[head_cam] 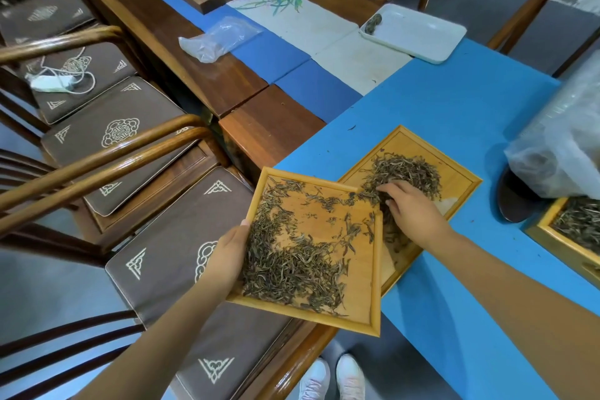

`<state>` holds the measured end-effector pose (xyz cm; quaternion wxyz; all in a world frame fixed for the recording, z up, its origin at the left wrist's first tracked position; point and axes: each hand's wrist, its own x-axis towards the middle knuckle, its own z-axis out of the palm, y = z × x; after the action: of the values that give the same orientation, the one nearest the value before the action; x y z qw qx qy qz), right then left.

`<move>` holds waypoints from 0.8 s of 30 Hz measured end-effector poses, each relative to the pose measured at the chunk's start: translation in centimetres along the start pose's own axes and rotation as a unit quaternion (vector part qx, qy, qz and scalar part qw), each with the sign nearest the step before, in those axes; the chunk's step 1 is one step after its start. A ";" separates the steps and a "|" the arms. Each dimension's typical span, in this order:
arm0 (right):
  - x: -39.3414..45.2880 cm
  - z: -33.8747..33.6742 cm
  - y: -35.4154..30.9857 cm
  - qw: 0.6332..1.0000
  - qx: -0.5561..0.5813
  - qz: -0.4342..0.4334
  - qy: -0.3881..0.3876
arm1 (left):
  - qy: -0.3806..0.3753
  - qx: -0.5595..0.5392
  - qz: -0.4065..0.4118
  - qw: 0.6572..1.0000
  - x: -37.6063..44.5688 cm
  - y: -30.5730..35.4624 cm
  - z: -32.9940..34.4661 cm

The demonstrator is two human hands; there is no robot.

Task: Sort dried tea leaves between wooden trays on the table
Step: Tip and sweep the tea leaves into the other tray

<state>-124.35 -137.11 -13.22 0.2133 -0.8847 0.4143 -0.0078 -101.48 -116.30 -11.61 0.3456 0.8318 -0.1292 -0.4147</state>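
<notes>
Dried tea leaves (pixel 292 263) lie loose across a wooden tray (pixel 373 318) that the left hand (pixel 227 256) holds by its edge, fingers curled beneath, overlapping a second tray (pixel 461 178) flat on the blue surface (pixel 454 101). Right hand (pixel 412 208) rests on that tray's leaf pile (pixel 409 172), fingers bent, raking or pinching strands. Leaves judged light, brittle, prone to scatter; take small pinches. Beyond the right fingers: white tray (pixel 422 32); to their right, a clear plastic bag (pixel 558 153) crowds a third tray (pixel 552 237).
</notes>
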 end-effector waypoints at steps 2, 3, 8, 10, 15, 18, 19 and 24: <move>0.3 -0.1 0.2 1.000 -0.009 0.007 -0.017 | 0.002 -0.006 0.001 1.000 -0.1 0.0 -0.2; 0.5 -0.2 0.2 1.000 -0.010 0.011 -0.024 | 0.001 -0.007 0.002 1.000 -0.1 0.0 -0.2; -0.1 -0.9 -2.2 0.999 0.022 -0.022 0.020 | -0.003 -0.009 0.001 1.000 0.0 -0.2 -0.1; -1.1 -1.0 -4.4 0.997 0.043 -0.069 0.005 | -0.003 -0.009 0.004 1.000 0.1 -0.2 0.1; -4.8 0.1 -9.8 0.973 0.066 -0.201 -0.090 | 0.016 -0.014 0.016 1.000 0.2 0.5 1.2; -5.9 1.4 -11.5 0.959 0.045 -0.250 -0.125 | 0.023 -0.012 0.028 0.999 0.1 1.1 1.8; -6.1 1.9 -11.7 0.956 0.030 -0.260 -0.132 | 0.024 -0.006 0.034 0.999 0.0 1.2 1.9; -6.2 2.7 -11.0 0.954 -0.016 -0.274 -0.120 | 0.037 -0.009 0.033 0.999 0.0 1.6 2.1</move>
<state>-119.84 -125.35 -10.40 0.2369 -0.9620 0.1275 0.0472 -103.04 -118.46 -11.34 0.3714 0.8386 -0.1402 -0.3731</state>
